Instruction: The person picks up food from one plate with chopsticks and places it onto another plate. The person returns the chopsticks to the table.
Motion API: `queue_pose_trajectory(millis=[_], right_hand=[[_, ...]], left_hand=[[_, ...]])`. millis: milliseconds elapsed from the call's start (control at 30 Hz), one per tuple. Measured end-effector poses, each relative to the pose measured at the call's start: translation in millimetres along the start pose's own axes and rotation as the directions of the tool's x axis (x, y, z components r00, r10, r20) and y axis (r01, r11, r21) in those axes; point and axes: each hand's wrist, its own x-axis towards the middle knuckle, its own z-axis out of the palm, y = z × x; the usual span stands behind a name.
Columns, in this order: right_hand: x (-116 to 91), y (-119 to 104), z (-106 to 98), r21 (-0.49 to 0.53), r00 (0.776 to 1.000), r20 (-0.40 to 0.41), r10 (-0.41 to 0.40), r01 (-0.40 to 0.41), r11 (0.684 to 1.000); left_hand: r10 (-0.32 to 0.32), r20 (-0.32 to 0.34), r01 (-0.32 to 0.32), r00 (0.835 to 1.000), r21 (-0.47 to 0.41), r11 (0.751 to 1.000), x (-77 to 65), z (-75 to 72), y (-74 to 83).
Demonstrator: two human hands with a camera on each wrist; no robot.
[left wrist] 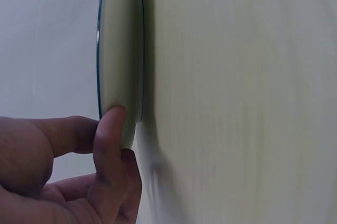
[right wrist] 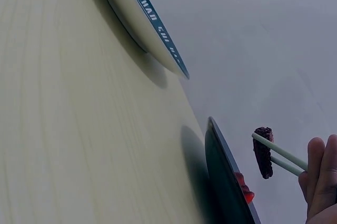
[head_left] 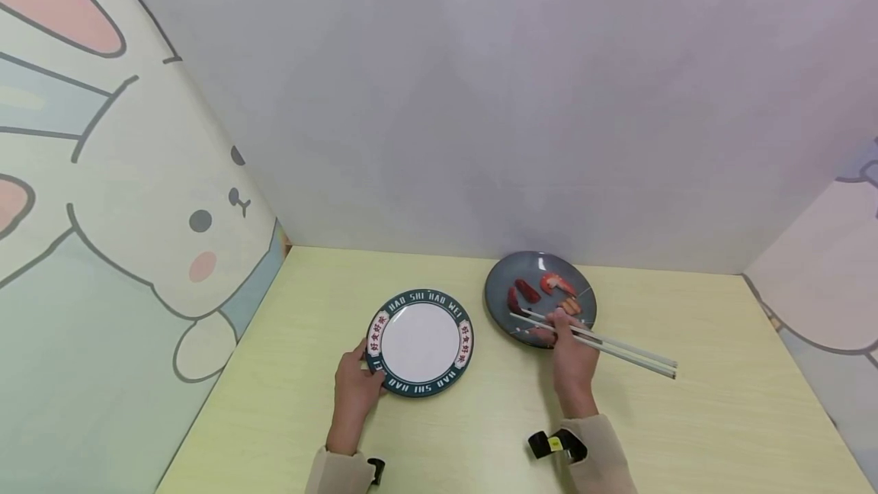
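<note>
My left hand [head_left: 357,393] grips the near-left rim of a white plate [head_left: 420,343] with a dark green lettered border, thumb over the edge. In the left wrist view, fingertips reach under the plate's side [left wrist: 118,50]. My right hand [head_left: 573,363] holds a pair of pale chopsticks [head_left: 627,351] over the dark grey plate [head_left: 499,273]. Between their tips, the right wrist view shows a dark, rough piece of food [right wrist: 263,153], raised above the plate. Another dark red piece [head_left: 527,290], a shrimp [head_left: 558,283] and an orange-brown piece [head_left: 569,306] lie on that plate.
Both plates stand on a pale wood-grain table [head_left: 274,402]. A plain grey-white wall [head_left: 439,136] rises right behind the dark plate. At the left is a wall panel [head_left: 137,235] with a cartoon rabbit, and another printed panel [head_left: 816,288] stands at the right.
</note>
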Motion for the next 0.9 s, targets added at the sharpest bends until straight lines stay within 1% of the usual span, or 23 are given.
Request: queue_pose_trajectory(millis=[100,233,400,633,900], right_hand=[[2,1,-1,0.036,1.000,-0.016,-0.011,0.012,0.999],[4,2,-4,0.064,1.000,-0.029,-0.002,0.004,0.998],[5,0,-7,0.056,1.000,-0.028,0.005,-0.004,0.998],[8,-1,-12,0.028,0.999,-0.032,0.013,-0.012,1.000],[13,1,-17,0.109,0.999,-0.048,-0.006,0.011,0.994]], left_hand=[[-0.005,0.000,0.005,1.000,0.002,1.000,0.1,-0.2,0.5],[-0.005,0.004,0.005,1.000,-0.006,1.000,-0.6,-0.7,1.2],[-0.003,0.005,0.003,1.000,-0.018,1.000,-0.6,-0.3,0.3],[-0.002,0.001,0.002,1.000,-0.006,1.000,-0.9,-0.3,0.4],[0.009,0.000,-0.009,1.000,-0.002,1.000,-1.0,0.0,0.5]])
